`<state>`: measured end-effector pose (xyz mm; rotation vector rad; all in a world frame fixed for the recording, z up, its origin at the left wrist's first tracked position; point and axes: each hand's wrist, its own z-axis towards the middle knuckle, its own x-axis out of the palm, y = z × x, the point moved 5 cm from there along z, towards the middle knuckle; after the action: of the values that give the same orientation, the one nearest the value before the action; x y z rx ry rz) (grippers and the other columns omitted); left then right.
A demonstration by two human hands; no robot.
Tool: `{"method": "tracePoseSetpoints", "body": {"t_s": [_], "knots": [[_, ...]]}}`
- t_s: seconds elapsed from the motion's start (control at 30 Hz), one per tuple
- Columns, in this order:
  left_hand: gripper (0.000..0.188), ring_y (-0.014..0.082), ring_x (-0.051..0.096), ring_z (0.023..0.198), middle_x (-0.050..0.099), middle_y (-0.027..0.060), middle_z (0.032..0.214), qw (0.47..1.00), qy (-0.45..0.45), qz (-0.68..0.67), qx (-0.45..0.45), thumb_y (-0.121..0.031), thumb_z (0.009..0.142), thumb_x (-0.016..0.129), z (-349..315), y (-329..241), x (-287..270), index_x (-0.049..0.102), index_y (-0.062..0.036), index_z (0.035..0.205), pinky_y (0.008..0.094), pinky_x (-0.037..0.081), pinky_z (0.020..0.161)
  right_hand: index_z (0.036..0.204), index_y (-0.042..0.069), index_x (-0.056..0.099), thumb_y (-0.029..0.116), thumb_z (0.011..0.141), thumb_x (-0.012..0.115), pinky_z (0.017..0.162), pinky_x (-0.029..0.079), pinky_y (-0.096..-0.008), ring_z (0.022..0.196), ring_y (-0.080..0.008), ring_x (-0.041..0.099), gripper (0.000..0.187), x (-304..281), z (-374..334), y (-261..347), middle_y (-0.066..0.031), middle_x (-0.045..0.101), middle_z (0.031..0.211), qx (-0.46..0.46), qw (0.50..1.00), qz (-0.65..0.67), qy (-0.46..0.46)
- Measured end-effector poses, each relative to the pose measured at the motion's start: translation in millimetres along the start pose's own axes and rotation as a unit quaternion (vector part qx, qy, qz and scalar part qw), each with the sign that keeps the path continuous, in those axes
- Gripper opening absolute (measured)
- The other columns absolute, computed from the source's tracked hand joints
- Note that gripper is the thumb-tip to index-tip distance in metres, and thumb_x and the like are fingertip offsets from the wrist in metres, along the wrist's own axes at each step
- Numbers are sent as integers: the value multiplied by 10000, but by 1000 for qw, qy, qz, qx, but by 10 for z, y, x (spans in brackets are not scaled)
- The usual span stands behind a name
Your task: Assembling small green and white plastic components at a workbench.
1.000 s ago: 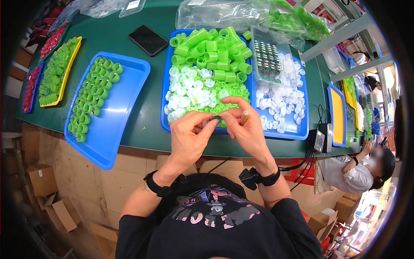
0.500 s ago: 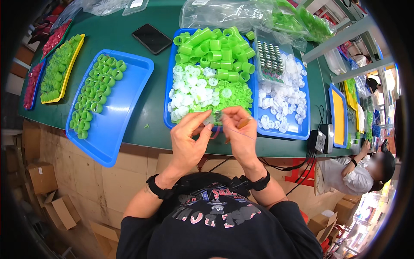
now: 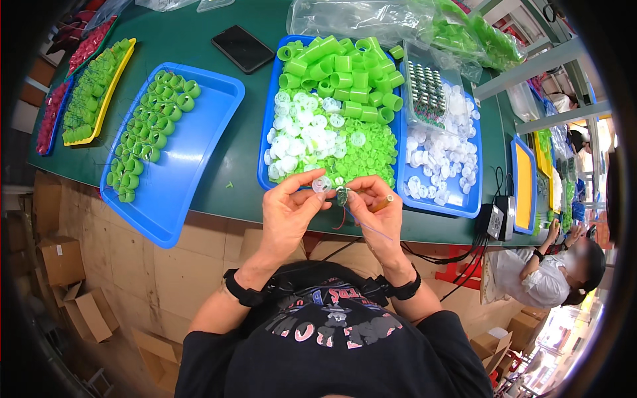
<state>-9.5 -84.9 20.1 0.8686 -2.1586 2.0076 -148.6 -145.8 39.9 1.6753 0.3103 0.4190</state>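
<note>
Between my left thumb and fingers (image 3: pixel 292 211) is a clear round plastic disc (image 3: pixel 322 184), tilted up. Close beside it, my right hand (image 3: pixel 378 215) pinches a small green circuit board (image 3: pixel 342 196) with red and purple wires trailing from it. A brown stick-like handle (image 3: pixel 383 202) also rests in the curled fingers of that hand. Both hands hover at the near edge of a blue tray (image 3: pixel 264 132) holding green tube pieces (image 3: pixel 342 79), translucent white discs (image 3: pixel 292 142) and small green parts (image 3: pixel 368 149). Disc and board are apart, with a narrow gap.
On the right, another blue tray (image 3: pixel 474 192) carries white discs and a clear box (image 3: pixel 428 86) of circuit boards. To the left lies a blue tray (image 3: pixel 199 132) with wired green rings. A phone (image 3: pixel 242 48) lies behind. A co-worker (image 3: pixel 537 275) sits far right.
The disc and the circuit board, close together among my fingers before, are now held slightly apart. My left hand has turned the disc more into view. The whole view has shifted a little.
</note>
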Motion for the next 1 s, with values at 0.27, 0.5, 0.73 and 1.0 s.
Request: {"method": "tracePoseSetpoints", "body": {"t_s": [0.27,0.5,0.73,1.0], "knots": [[285,164,653,888,632,103,1016,1000,-24,-15,-3,22,907,571,-29,12,-33,564,66,1188,277,562,775,1005,-25,574,-6,910,589,512,273,-154,608,29,408,98,47,-11,-57,50,553,754,11,1000,24,4],[168,107,641,843,624,45,921,985,-23,169,38,-22,919,583,-62,-142,-21,589,45,1072,223,523,689,998,-20,583,-9,904,598,497,266,-156,594,33,399,95,74,-30,-38,60,533,711,8,1000,10,-19],[126,124,671,775,684,97,900,997,-48,50,-18,-11,905,594,-72,-90,-25,605,49,1016,221,540,612,922,-12,615,-29,861,641,463,275,-174,543,18,384,68,65,-78,-49,49,530,650,-59,992,-102,-35],[265,115,661,809,700,109,936,995,-49,82,3,6,888,610,-135,-51,-9,629,46,1150,248,572,668,914,1,614,-72,785,675,474,429,-240,564,-124,567,161,154,-61,128,-83,632,796,-222,942,-248,-34]]}}
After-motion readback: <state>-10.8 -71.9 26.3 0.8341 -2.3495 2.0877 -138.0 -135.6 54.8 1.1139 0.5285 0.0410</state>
